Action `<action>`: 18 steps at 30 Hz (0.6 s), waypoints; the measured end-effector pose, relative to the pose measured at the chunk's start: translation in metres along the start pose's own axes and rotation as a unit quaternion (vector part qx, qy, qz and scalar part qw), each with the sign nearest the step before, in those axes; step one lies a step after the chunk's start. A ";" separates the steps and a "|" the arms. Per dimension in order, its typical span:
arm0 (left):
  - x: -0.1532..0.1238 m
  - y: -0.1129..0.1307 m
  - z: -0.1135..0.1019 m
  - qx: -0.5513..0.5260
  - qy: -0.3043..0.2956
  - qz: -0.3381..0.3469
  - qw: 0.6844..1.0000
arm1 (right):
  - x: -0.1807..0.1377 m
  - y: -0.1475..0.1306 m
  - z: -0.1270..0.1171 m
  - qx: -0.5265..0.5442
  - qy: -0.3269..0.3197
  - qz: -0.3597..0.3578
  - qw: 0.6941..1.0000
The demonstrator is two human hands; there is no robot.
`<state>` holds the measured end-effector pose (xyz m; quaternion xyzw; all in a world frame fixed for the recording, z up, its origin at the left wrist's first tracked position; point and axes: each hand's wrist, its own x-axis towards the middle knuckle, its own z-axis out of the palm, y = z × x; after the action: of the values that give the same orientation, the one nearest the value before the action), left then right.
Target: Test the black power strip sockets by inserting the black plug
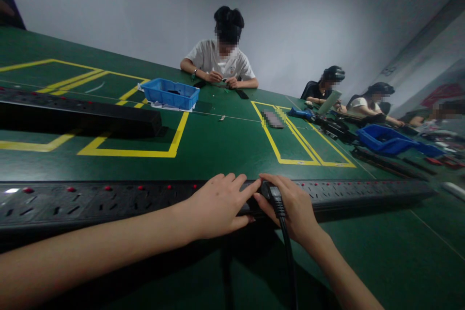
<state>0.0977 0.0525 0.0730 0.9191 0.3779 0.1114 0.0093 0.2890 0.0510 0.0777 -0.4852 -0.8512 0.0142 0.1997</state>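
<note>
A long black power strip (145,199) lies across the table in front of me, with slotted outlets and small red switches along its top. My left hand (220,206) grips the strip near its middle, fingers over the top and thumb on the near side. Beside it, my right hand (290,203) is closed around a black plug (274,195) at the strip's top. From that plug a black cable (288,252) runs down towards me. My left index fingertip almost meets the right fingers. The plug's pins are hidden, so I cannot tell whether they sit in an outlet.
The green table (218,140) carries yellow tape outlines. Another black strip (138,121) lies at left, near a blue bin (170,93). A person (225,65) across the table handles small parts. More people and blue trays (385,139) are at right.
</note>
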 end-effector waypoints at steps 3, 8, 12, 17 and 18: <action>0.000 0.000 0.000 -0.003 0.003 -0.001 1.000 | 0.000 0.000 0.000 0.005 -0.003 0.001 1.000; -0.001 0.001 0.000 -0.010 0.003 -0.003 1.000 | 0.000 0.000 0.000 0.004 -0.005 -0.002 1.000; -0.001 0.001 0.000 -0.011 0.001 -0.005 1.000 | 0.000 0.000 0.000 0.006 -0.001 -0.006 1.000; 0.000 0.001 0.000 -0.010 -0.002 -0.004 1.000 | 0.000 0.000 0.001 -0.003 0.001 -0.003 1.000; 0.000 0.001 0.000 -0.008 -0.003 -0.004 1.000 | -0.001 0.001 0.001 -0.004 0.000 -0.002 1.000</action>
<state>0.0983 0.0520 0.0731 0.9177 0.3808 0.1116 0.0183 0.2895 0.0511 0.0764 -0.4838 -0.8523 0.0104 0.1984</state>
